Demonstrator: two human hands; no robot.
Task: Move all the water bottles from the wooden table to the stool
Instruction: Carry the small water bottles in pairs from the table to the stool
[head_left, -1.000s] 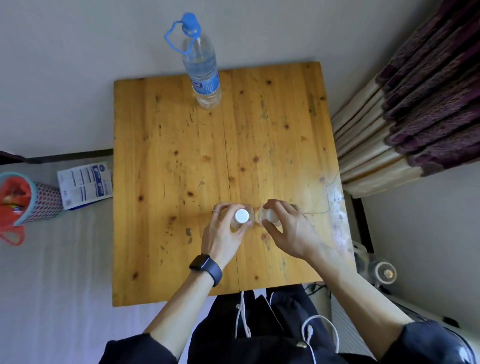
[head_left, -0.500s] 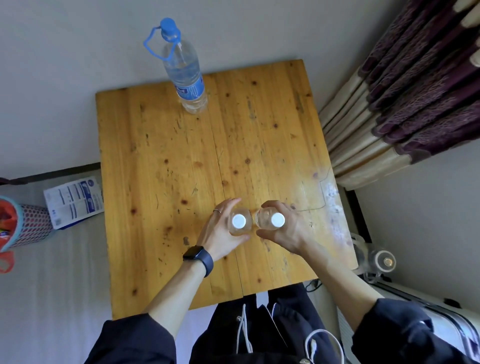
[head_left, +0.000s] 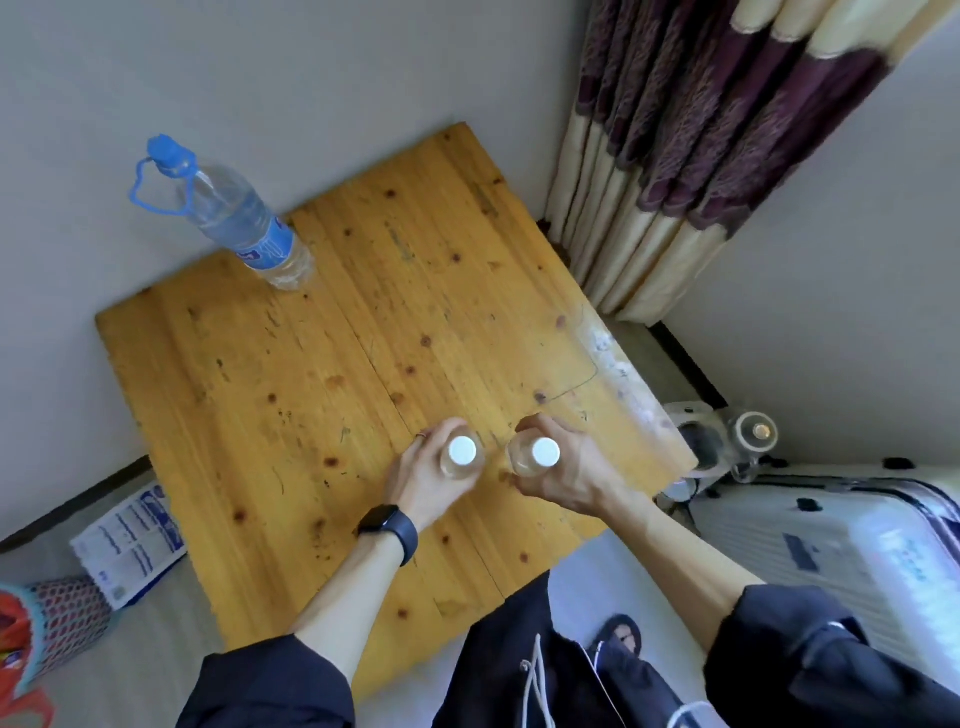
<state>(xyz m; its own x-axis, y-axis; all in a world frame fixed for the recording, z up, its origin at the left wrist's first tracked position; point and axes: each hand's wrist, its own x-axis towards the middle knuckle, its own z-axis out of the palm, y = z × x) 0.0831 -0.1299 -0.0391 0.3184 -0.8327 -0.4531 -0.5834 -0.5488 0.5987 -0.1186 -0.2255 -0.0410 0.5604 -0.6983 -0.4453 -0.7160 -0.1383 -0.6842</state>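
Note:
Two small clear bottles with white caps are in my hands above the wooden table (head_left: 311, 395), near its front right part. My left hand (head_left: 423, 480) grips the left small bottle (head_left: 462, 451). My right hand (head_left: 563, 467) grips the right small bottle (head_left: 544, 453). Both bottles stand upright and side by side; I cannot tell if they touch the tabletop. A large clear water bottle (head_left: 236, 223) with a blue cap, blue carry loop and blue label stands at the table's far left edge by the wall. No stool is in view.
A purple and cream curtain (head_left: 701, 145) hangs right of the table. A pale suitcase (head_left: 841, 551) and a small white appliance (head_left: 727, 441) sit on the floor at the right. A printed leaflet (head_left: 130, 545) and a mesh basket (head_left: 52, 629) lie at the left.
The view has swung and tilted, so the table now looks rotated. Both hands keep their hold on the small bottles and have shifted slightly toward the table's front right.

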